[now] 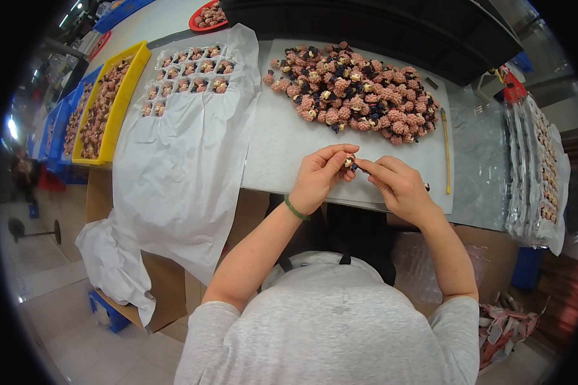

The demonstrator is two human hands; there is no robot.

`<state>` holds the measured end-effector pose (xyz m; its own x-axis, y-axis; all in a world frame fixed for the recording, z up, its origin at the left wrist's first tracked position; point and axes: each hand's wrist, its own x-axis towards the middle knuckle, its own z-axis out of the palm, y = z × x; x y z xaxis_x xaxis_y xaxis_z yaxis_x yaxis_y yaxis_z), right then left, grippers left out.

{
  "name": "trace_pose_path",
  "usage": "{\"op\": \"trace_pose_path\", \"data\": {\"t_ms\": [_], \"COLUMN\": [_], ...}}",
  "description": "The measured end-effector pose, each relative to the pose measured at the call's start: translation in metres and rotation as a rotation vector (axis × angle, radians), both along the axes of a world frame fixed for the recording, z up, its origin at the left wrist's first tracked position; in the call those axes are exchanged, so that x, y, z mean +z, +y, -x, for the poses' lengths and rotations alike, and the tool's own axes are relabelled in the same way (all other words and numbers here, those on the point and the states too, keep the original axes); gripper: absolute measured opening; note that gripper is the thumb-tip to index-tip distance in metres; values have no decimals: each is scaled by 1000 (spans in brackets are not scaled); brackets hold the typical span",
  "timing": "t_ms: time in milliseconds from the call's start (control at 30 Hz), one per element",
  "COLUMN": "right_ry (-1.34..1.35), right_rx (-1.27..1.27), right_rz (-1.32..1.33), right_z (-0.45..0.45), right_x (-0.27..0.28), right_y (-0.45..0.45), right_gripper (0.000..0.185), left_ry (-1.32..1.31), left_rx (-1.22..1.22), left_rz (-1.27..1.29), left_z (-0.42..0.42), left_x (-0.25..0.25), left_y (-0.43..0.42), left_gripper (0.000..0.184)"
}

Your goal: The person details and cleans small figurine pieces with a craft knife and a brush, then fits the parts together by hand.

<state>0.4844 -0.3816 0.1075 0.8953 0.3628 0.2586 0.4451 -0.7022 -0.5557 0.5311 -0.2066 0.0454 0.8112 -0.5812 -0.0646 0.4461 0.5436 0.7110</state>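
My left hand (319, 173) pinches a small doll figurine (349, 162) between thumb and fingers, just over the near edge of the white work mat (282, 154). The figurine has a pale face, pink and dark blue parts. My right hand (399, 184) is closed at its right side, index fingertip and thumb close to a dark part of it. Whatever lies between those right fingertips is too small to make out. Beyond both hands lies a big heap of similar pink and navy figurines (359, 96).
White sheeting (180, 147) partly covers a tray of figurines (196, 67) on the left. Further left stands a yellow bin (125, 96) full of figurines. A thin yellow stick (446, 151) lies at the mat's right. Stacked filled trays (539, 167) stand at far right.
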Motion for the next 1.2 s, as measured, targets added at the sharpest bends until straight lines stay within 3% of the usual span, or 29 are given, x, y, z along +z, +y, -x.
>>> {"op": "trace_pose_path", "data": {"t_ms": [567, 867, 1200], "right_ry": [294, 210, 183], "right_rx": [-17, -19, -9], "right_rz": [-383, -141, -77], "right_z": [0, 4, 4], "right_x": [-9, 3, 5], "right_y": [-3, -1, -1], "right_gripper": [28, 35, 37], "left_ry": [-45, -12, -27], "left_rx": [0, 12, 8], "left_rz": [3, 10, 3], "left_z": [0, -1, 0], "left_x": [-1, -2, -2], "left_y": [-1, -1, -1], "left_gripper": [27, 26, 26]}}
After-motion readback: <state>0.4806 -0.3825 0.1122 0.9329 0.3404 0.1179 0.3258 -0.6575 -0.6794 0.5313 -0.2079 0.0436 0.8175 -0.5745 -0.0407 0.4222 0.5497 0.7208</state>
